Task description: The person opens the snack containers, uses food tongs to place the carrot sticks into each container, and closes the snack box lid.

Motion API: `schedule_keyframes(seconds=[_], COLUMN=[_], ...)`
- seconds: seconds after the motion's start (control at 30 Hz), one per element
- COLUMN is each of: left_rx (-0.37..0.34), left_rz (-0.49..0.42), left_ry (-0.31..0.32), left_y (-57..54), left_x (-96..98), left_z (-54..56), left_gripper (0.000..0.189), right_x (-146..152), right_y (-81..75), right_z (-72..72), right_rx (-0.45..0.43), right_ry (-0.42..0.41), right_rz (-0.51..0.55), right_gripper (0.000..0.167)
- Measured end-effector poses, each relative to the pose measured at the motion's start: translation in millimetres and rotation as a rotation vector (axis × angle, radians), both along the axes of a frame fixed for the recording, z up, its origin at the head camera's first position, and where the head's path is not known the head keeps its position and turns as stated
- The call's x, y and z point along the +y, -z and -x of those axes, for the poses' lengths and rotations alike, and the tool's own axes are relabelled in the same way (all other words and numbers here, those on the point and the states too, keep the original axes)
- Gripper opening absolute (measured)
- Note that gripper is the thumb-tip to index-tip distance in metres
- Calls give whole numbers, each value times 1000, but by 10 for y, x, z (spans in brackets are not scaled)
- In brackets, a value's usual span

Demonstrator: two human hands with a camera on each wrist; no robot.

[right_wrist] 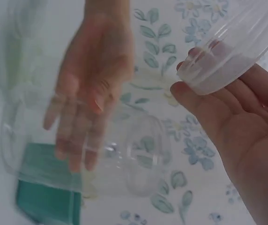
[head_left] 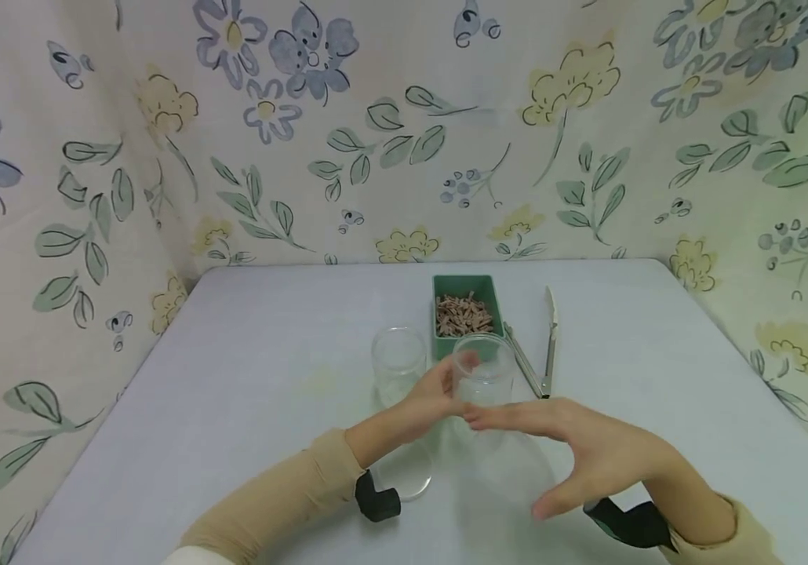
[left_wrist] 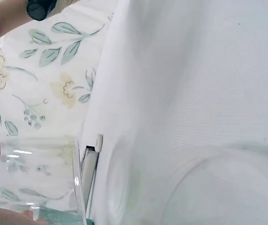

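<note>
My left hand [head_left: 424, 404] grips a clear, open-topped jar [head_left: 483, 384] from its left side, its fingers showing through the wall. The left wrist view shows this jar [left_wrist: 40, 173] held between thumb and fingers. To the right, my right hand [head_left: 598, 447] has its thumb and fingers spread apart. In the right wrist view that hand [right_wrist: 251, 126] holds a clear round lid [right_wrist: 232, 61] in its fingers; from the head it is hard to make out. A second clear jar [head_left: 398, 357] stands left of the held one.
A green box [head_left: 474, 284] of small brown pieces sits behind the jars. Metal tongs [head_left: 549, 353] lie spread open at its right. Another clear round lid [head_left: 411, 475] lies on the white table [head_left: 270, 337] near my left wrist. Flowered cloth [head_left: 404, 141] surrounds the table.
</note>
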State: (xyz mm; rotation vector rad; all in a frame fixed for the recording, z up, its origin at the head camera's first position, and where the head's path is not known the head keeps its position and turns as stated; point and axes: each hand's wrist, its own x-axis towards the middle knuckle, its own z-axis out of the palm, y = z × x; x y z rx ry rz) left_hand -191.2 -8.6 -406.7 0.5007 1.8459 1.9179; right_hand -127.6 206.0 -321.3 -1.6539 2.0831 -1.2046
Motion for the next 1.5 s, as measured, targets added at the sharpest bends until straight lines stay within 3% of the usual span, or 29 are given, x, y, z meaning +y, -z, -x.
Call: schedule_keyframes(seconds=[0.07,0.17,0.3,0.43,0.57,0.7,0.93,1.2,1.37,1.5], left_rx=[11,16,23,31,73,90,80,78,87,90], left_rz=[15,62,102,116,135,115,137,154,143,158], left_ry=[-38,-99,-179,-233,-261,-266,-241,-250,-249,-249], left_y=[49,110,148,179,211,223,191,191,186,182], left_x=[44,96,117,120,139,158,170,179,172,152], left_z=[5,13,34,44,24,15,25,28,33,30], left_gripper=[77,79,83,86,79,73,76,79,78,79], right_x=[-39,-110,-246,-345,-379,-403,-433,-406,-254,7], right_y=[149,369,588,715,776,816,889,921,782,592], right_z=[3,7,23,50,78,105,161,188,248,380], right_rx=[23,43,54,107,180,193,120,48,-75,-333], right_ry=[-2,64,233,380,442,436,427,436,388,182], right_rz=[-86,-239,-415,-479,-471,-436,-439,-478,-435,-304], right_gripper=[70,66,63,72,78,78,74,87,85,67])
